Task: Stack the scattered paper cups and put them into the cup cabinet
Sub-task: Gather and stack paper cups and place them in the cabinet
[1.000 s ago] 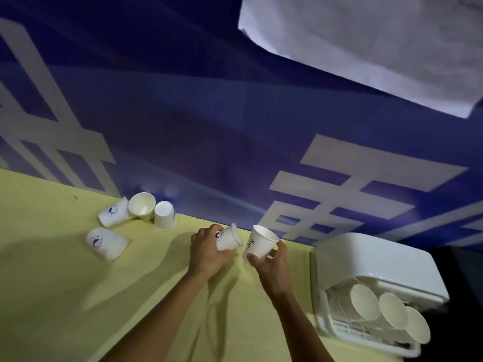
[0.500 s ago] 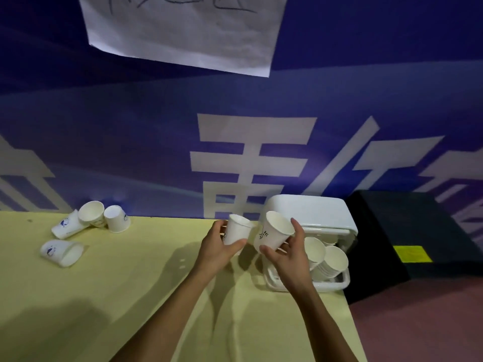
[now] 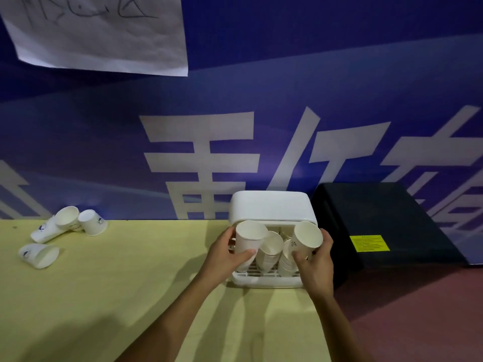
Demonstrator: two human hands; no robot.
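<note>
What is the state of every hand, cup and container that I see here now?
Left grip: holds left cup, tilted.
Right grip: holds right cup, tilted.
Cup cabinet: front open, two cup stacks inside.
Scattered cups: four, unstacked on the table; at least two lie sideways.

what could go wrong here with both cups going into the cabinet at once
1. The left hand grips the left cup and the right hand grips the right cup at the cup cabinet opening, where leaning stacks sit. Pushing both in together may tip them.
2. The cup cabinet stands at the right edge of the table. A hard push might shift it toward that edge.
</note>
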